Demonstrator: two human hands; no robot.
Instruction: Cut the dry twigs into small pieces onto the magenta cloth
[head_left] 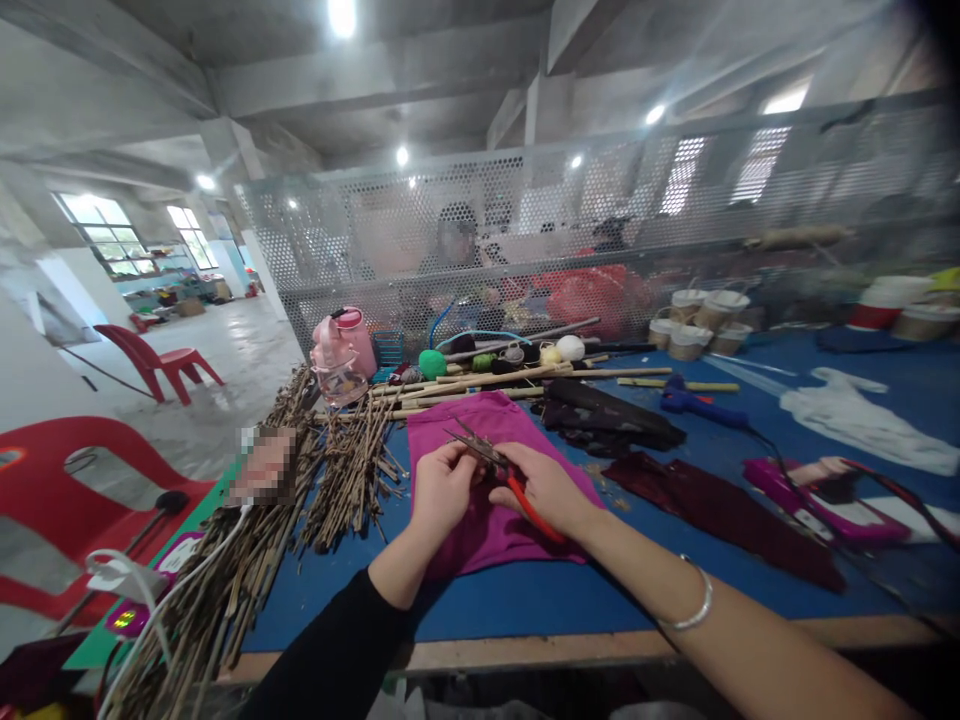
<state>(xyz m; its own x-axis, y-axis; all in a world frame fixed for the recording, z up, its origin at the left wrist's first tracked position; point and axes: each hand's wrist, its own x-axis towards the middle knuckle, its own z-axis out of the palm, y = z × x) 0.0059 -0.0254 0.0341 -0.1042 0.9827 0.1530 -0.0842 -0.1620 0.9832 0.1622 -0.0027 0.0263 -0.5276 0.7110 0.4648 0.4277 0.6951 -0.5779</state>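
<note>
My right hand (541, 487) grips red-handled scissors (501, 468) whose blades point up-left over a magenta cloth (480, 430) spread on the blue table (525, 600). My left hand (442, 490) is closed in a pinch at the scissor blades, holding a thin dark twig there. Both hands hover over the magenta cloth near the table's front edge. A silver bangle (694, 605) circles my right wrist.
Piles of dry twigs (300, 500) lie at the left. A pink water jug (341, 355), bamboo sticks (510, 378), yarn balls, dark cloths (720, 505), a blue glue gun (694, 402) and small baskets (697, 320) sit farther back. A perforated screen (570, 220) has a person behind it. Red chairs (82, 500) stand left.
</note>
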